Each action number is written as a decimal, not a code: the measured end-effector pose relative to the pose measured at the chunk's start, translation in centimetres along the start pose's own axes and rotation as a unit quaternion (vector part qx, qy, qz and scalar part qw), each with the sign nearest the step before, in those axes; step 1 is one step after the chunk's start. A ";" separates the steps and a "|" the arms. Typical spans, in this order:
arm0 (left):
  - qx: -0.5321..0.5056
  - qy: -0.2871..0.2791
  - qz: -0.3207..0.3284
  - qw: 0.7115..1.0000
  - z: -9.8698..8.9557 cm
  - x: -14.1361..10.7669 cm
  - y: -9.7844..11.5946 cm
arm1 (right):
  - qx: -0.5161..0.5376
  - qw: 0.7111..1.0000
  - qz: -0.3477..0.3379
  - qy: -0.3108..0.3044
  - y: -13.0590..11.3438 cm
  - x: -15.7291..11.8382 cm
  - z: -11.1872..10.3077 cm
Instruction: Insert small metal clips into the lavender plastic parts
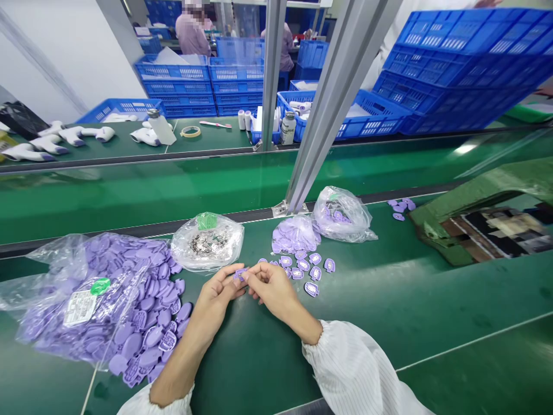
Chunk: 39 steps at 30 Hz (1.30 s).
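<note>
Head cam: L hand [215, 293] and R hand [276, 290] together, fingertips of both pinched on one small purple plastic piece [239, 274]. Piece sits between them, at far end of fingers; neither hand nearer, both in contact. Long axis: partly covered, can't tell. Just beyond R hand, nearer it than L: loose flat purple plastic pieces w/ pale centres [311, 289]. Beyond L hand: clear plastic bag of small metal parts [209, 243]. Left of L arm: heap of oval purple plastic parts [149, 304], partly bagged. All on green tabletop [367, 311].
</note>
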<state>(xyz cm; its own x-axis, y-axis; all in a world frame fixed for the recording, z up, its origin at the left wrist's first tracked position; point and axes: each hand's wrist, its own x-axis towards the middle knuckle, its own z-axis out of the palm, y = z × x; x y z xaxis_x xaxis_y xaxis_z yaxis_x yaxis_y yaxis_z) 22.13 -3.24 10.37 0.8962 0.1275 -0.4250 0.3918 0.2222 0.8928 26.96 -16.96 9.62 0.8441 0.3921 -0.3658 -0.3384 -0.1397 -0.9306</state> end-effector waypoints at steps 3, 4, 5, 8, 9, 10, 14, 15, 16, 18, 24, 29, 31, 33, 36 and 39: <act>-0.014 0.005 0.004 1.000 0.3 -0.1 0.0 | 0.001 1.000 0.000 -0.007 -0.1 -0.1 0.0; -0.016 0.006 0.005 1.000 0.3 -0.1 0.0 | 0.001 1.000 0.004 -0.013 -0.2 -0.1 -0.1; -0.018 0.008 0.005 1.000 0.4 -0.1 0.0 | 0.003 1.000 0.009 -0.020 -0.3 -0.1 -0.1; -0.018 0.011 0.002 1.000 0.4 -0.1 0.1 | 0.009 0.999 0.026 -0.030 -0.5 -0.1 -0.3; -0.017 0.008 0.001 1.000 0.3 -0.1 0.0 | 0.008 0.999 0.029 -0.030 -0.5 -0.1 -0.3; -0.015 0.002 -0.001 1.000 0.3 0.0 0.0 | 0.007 0.999 0.030 -0.029 -0.6 -0.1 -0.4; 0.007 -0.023 -0.006 1.000 -0.1 0.2 -0.1 | -0.007 0.999 0.027 -0.023 -0.4 -0.1 -0.4; 0.011 -0.025 -0.005 1.000 -0.1 0.2 -0.1 | -0.013 0.999 0.024 -0.019 -0.3 -0.1 -0.4; 0.015 -0.024 -0.002 1.000 -0.2 0.3 -0.2 | -0.019 1.000 0.020 -0.015 -0.2 -0.2 -0.3; 0.018 -0.017 0.006 1.000 -0.2 0.3 -0.4 | -0.032 0.999 0.004 -0.006 0.0 -0.2 -0.2; 0.002 0.020 0.012 1.000 -0.2 0.1 -0.6 | -0.031 0.999 -0.016 0.030 0.9 0.0 0.1; -0.007 0.031 0.019 0.999 -0.1 0.2 -0.8 | -0.064 0.997 -0.031 0.002 0.9 0.0 0.1; -0.007 0.033 0.030 0.999 -0.1 0.2 -1.0 | -0.091 0.994 -0.064 0.017 0.9 0.0 0.2; -0.005 0.036 0.040 0.999 0.0 0.3 -1.2 | -0.088 0.993 -0.076 0.015 1.0 0.1 0.2; -0.007 0.034 0.050 0.998 0.2 0.3 -1.3 | -0.068 0.996 -0.051 -0.002 1.3 0.3 0.3; -0.006 0.007 0.037 0.999 0.5 -0.1 -1.2 | -0.076 0.996 -0.042 -0.024 1.3 0.1 -0.1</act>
<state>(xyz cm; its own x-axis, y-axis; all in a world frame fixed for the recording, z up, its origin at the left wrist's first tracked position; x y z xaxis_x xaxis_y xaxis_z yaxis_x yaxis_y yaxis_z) 21.70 -3.95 9.44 0.9196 0.1570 -0.3601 0.3221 0.2234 0.9200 26.62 -17.17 8.33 0.8446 0.4506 -0.2891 -0.1975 -0.2397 -0.9505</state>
